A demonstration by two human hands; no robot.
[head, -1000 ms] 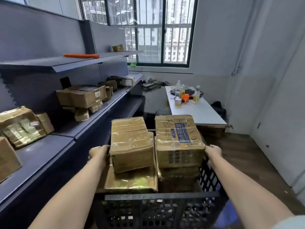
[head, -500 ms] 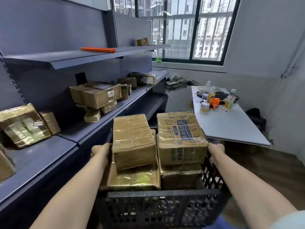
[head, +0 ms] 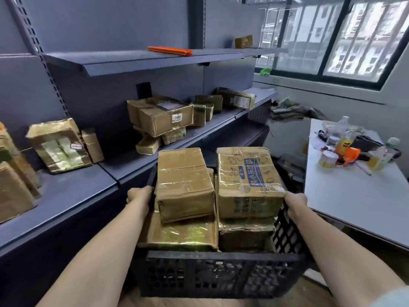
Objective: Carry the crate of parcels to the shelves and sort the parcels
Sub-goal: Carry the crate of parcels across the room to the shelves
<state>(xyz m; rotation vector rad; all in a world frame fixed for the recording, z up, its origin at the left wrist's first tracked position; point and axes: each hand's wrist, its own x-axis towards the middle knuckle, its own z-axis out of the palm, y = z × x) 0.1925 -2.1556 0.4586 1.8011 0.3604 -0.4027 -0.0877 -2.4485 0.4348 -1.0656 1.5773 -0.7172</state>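
both hands are gripping the black crate (head: pixel 221 275) by its sides: the left hand (head: pixel 139 195) is curling shut over the rim at nine o'clock, the right hand (head: pixel 295 203) is closing on it at three. taped parcels (head: pixel 184 185) are sitting stacked inside, poking above the rim. the shelves (head: pixel 73 191) are standing at ten o'clock, a white table (head: pixel 354 202) at two.

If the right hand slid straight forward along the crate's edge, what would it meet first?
Probably nothing near: the right hand grips the crate rim, with the white table to its right and dark clutter beyond. Depth is unclear.
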